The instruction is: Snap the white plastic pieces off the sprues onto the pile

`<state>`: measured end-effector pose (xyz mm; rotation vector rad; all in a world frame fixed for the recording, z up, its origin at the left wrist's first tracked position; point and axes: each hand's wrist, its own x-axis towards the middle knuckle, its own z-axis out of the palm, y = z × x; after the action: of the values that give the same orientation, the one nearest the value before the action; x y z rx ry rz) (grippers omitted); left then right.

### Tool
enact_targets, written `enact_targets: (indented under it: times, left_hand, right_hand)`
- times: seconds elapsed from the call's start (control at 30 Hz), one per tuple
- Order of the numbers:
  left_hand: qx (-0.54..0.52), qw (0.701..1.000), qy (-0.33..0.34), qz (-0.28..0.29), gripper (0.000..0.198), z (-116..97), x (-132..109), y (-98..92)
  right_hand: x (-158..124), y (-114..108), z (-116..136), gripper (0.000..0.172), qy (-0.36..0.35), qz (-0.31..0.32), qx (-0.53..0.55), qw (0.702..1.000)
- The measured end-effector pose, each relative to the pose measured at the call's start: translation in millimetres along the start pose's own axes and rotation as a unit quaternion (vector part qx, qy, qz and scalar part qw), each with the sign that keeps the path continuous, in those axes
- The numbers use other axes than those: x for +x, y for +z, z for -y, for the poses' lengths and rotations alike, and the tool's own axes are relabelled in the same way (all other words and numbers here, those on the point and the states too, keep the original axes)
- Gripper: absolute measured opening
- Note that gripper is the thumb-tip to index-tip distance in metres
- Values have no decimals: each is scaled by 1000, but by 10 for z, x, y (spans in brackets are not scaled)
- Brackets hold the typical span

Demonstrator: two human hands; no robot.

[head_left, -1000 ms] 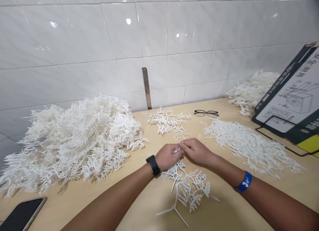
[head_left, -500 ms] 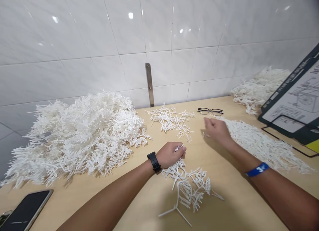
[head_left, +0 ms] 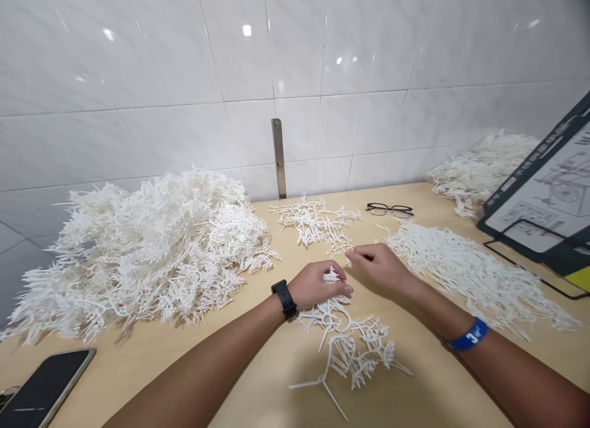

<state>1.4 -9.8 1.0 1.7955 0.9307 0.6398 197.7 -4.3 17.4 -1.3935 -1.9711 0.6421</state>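
Note:
My left hand (head_left: 320,283), with a black watch at its wrist, is closed around the upper end of a white branching plastic sprig (head_left: 353,348). Bits of it poke out between thumb and fingers, and its forked lower stems hang toward me over the table. My right hand (head_left: 380,268), with a blue wristband behind it, is just to the right, fingers pinched together close to the left fingertips. Whatever it may hold is hidden. Beyond both hands lies a small heap of bare white branched stems (head_left: 318,222). To the right spreads a pile of short white pieces (head_left: 465,271).
A large mound of white sprigs (head_left: 152,249) fills the left side. A phone (head_left: 50,385) lies at the front left. Glasses (head_left: 389,210) rest near the tiled wall (head_left: 184,59). At right stand a dark printed board (head_left: 548,194) and another white heap (head_left: 483,170).
My right hand has moved left and toward me, from beside the short-piece pile to next to my left hand. The left hand stays on the sprig, its thumb and fingers slightly more spread.

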Motion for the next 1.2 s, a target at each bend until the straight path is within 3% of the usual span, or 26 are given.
enact_targets:
  times: [0.1,0.3,0.53,0.63,0.73,0.9,0.97,1.1,1.2]
  left_hand:
    - [10,999,35,-3,34,6,9,3]
    - [21,998,65,11,27,-16,12,14]
    - [75,996,53,7,31,41,34,20]
    - [86,994,61,6,30,48,38,28]
    - [95,994,61,2,21,38,35,30]
    - [83,995,46,10,32,10,17,11]
    - [79,996,36,6,32,1,4,4]
    - [69,997,36,20,30,-14,-16,0]
    - [44,999,25,15,26,-29,-11,1]
  right_hand:
    - [-83,115,147,35,-57,46,-7,997]
    - [-101,169,132,11,-133,57,-44,989]
    - [-98,126,168,18,-177,80,-142,971]
    - [-97,115,150,19,-153,66,-125,978]
    - [-74,113,99,21,-116,75,-42,990]
    - [-17,129,60,25,-52,65,62,995]
    - [21,83,10,27,-11,10,83,996]
    - [151,-196,-267,27,76,-163,44,983]
    - [223,-393,-460,33,146,-177,-75,971]
